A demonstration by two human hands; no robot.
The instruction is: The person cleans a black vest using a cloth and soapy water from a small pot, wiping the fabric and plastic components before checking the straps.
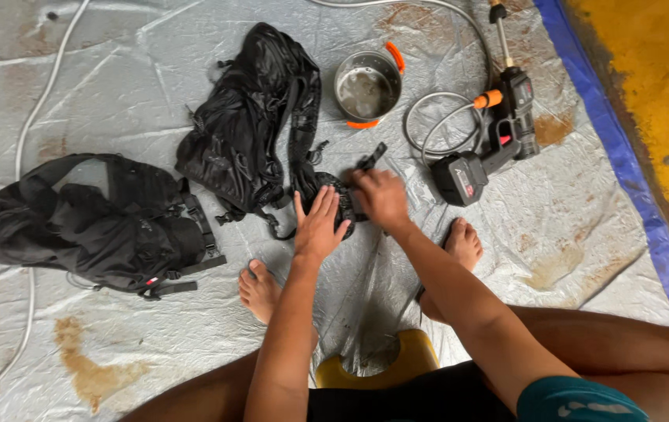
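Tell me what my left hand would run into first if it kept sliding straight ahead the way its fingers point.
The left hand points up-frame, already resting on a black strap pad. Going on, it would probably meet the black backpack first; the metal pot lies farther on, slightly right.

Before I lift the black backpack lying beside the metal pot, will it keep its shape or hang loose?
The black backpack will probably sag: its fabric lies crumpled. Its loose straps would likely dangle and might snag. It may be slippery, since the tarp looks wet.
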